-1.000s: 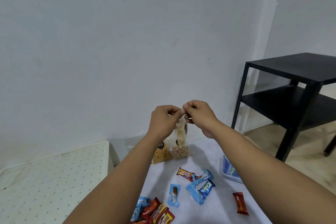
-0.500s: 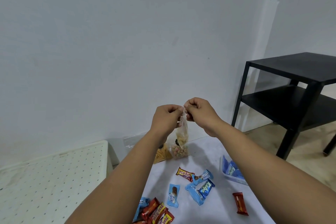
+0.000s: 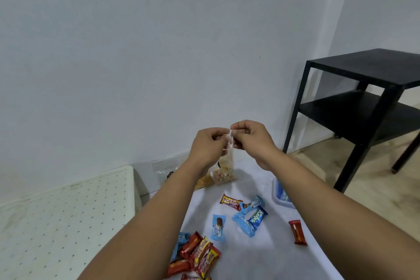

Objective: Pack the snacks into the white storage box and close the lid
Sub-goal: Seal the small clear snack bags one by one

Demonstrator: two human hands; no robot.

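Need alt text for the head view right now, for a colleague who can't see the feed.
Both hands, left hand and right hand, pinch the top of a small clear bag of snacks, held up over a white table. Wrapped candy bars lie scattered on the table, and a container holding blue packets sits at its right edge. A black shelf table stands by the wall.

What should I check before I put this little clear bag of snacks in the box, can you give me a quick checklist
1. Both hands on the bag: ok. Left hand and right hand pinch the top of the clear bag.
2. Bag top sealed: cannot tell, fingers hide it.
3. Bag lifted off the table: cannot tell.
4. Box open to receive: ok. The white box at the table's right edge has no lid on.
5. Lid within reach: cannot tell, none visible.
6. Other snacks packed: not ok, wrapped bars lie loose.
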